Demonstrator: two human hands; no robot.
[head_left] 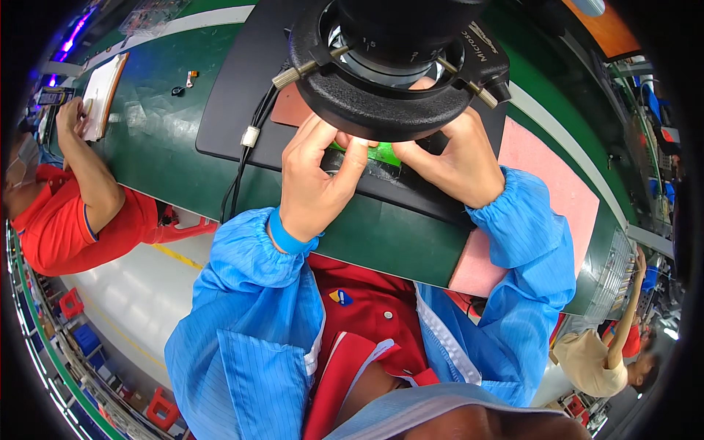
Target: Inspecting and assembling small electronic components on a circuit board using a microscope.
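Note:
Beneath the black round head of a microscope (pixel 396 99), both of my hands hold a thin, bright green board (pixel 384 153). Only its near edge shows; the microscope covers the rest. My left hand (pixel 317 176), with a blue band at the wrist, pinches the board's left side between thumb and fingers. At the right end, the thumb of my right hand (pixel 460 163) presses against the board, while its fingers pass out of sight under the ring. Below them lies the black microscope base (pixel 246 95), with a brownish-red flat piece (pixel 290 107) on it.
A black cable (pixel 253 125) hangs left of my left hand. A pink foam mat (pixel 548 172) lies right of my right arm on the green table (pixel 367 233). A small part (pixel 191 78) sits farther left. A person in red (pixel 81 213) works at left; another person (pixel 598 359) is at right.

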